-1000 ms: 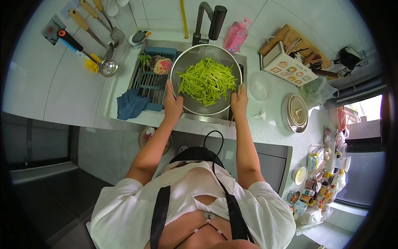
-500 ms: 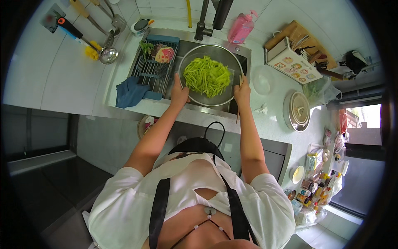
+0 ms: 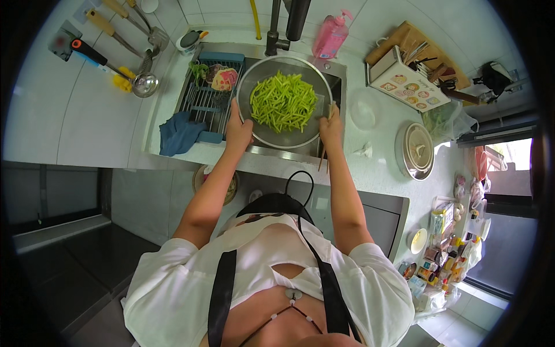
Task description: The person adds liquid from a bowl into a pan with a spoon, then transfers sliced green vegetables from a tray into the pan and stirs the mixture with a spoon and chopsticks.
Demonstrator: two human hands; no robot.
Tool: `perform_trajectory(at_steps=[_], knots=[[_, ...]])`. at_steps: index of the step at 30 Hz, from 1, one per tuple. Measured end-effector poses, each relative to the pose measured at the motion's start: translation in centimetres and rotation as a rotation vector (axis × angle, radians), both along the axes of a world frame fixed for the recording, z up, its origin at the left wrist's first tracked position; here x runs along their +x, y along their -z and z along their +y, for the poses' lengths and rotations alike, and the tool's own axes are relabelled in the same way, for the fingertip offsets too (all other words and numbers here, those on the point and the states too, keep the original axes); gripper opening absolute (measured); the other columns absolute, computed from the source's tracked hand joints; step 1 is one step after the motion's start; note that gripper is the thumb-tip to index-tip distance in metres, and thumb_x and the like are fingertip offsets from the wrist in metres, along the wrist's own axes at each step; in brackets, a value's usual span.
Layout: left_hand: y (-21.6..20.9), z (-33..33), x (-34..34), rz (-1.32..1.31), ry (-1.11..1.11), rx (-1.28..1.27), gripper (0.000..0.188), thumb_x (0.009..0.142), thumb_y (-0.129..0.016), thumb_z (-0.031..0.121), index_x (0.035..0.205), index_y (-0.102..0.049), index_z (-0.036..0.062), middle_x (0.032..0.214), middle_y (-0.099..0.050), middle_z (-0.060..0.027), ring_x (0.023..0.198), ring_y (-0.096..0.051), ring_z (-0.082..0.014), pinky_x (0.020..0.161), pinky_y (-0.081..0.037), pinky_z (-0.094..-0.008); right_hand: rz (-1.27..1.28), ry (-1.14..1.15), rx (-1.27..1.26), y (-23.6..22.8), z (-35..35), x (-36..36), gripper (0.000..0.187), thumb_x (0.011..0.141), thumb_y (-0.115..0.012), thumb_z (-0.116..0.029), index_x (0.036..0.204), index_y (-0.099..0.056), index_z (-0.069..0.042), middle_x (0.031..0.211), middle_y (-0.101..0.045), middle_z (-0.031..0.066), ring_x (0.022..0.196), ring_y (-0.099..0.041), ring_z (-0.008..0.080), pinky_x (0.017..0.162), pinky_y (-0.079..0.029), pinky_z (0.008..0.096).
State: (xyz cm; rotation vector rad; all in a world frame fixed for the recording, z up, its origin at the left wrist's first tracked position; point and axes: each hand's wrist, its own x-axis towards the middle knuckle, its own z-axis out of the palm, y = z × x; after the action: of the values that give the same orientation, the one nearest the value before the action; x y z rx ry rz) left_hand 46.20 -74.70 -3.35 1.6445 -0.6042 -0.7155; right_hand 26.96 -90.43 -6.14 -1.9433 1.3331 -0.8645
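The left hand [image 3: 239,132] is closed around the near left rim of a wide metal bowl [image 3: 310,129], and the right hand [image 3: 330,128] grips its right side, with slim sticks [image 3: 322,157] pinned under its fingers. Cut green strips [image 3: 283,102] are heaped inside the bowl, which they hold over the sink [image 3: 287,154]. To the left are a drying rack [image 3: 211,107] and a blue cloth [image 3: 180,134]; on the far side, a dark faucet [image 3: 273,40] and a pink pump bottle [image 3: 330,37].

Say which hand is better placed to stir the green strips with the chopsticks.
Right, likely: the right hand holds the chopsticks along with the bowl; the left hand grips only the bowl.
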Motion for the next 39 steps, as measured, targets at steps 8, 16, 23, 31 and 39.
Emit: perform_trajectory(at_steps=[8, 16, 23, 31, 39], knots=[[1.7, -1.3, 0.3, -0.028, 0.007, 0.083, 0.069, 0.074, -0.041, 0.0, 0.136, -0.014, 0.009, 0.079, -0.059, -0.017, 0.043, -0.053, -0.0177, 0.039, -0.044, -0.0289, 0.06, -0.012, 0.01, -0.1, -0.9, 0.3, 0.046, 0.074, -0.049, -0.006, 0.12, -0.04, -0.008, 0.095, -0.056, 0.0257, 0.086, -0.054, 0.0417, 0.072, -0.045, 0.0436], [1.3, -0.8, -0.1, 0.005, -0.01, 0.028, 0.071, 0.074, -0.041, -0.001, 0.137, -0.011, 0.0104, 0.086, -0.059, -0.0159, 0.044, -0.052, -0.0162, 0.04, -0.044, -0.0279, 0.013, -0.02, -0.043, -0.1, -0.2, 0.2, 0.047, 0.075, -0.047, -0.007, 0.121, -0.038, -0.007, 0.093, -0.056, 0.0269, 0.086, -0.054, 0.0419, 0.073, -0.044, 0.0435], [-0.1, -0.2, -0.9, 0.044, 0.01, -0.019, 0.071, 0.074, -0.041, -0.003, 0.137, -0.012, 0.0115, 0.1, -0.057, -0.0164, 0.047, -0.053, -0.0161, 0.039, -0.044, -0.0272, -0.084, -0.039, 0.054, -0.5, -0.4, -0.4, 0.05, 0.075, -0.046, -0.005, 0.124, -0.036, -0.006, 0.105, -0.053, 0.0248, 0.096, -0.051, 0.0398, 0.08, -0.042, 0.0401], [1.0, -0.5, -1.0, 0.084, -0.053, -0.135, 0.072, 0.074, -0.041, -0.003, 0.137, -0.01, 0.0119, 0.096, -0.057, -0.0141, 0.044, -0.053, -0.0164, 0.039, -0.046, -0.0275, 0.054, -0.045, -0.051, -1.5, -1.2, 0.6, 0.05, 0.075, -0.048, -0.007, 0.123, -0.037, -0.005, 0.095, -0.056, 0.0264, 0.087, -0.054, 0.0423, 0.072, -0.044, 0.0435], [2.7, -1.8, -0.6, 0.086, 0.016, 0.005, 0.073, 0.074, -0.041, -0.005, 0.137, -0.008, 0.0116, 0.093, -0.057, -0.0145, 0.047, -0.054, -0.0169, 0.038, -0.046, -0.0272, 0.161, -0.045, -0.041, 0.2, -2.1, -0.3, 0.047, 0.075, -0.048, -0.007, 0.121, -0.038, -0.006, 0.089, -0.056, 0.0266, 0.082, -0.053, 0.0435, 0.068, -0.043, 0.046]])
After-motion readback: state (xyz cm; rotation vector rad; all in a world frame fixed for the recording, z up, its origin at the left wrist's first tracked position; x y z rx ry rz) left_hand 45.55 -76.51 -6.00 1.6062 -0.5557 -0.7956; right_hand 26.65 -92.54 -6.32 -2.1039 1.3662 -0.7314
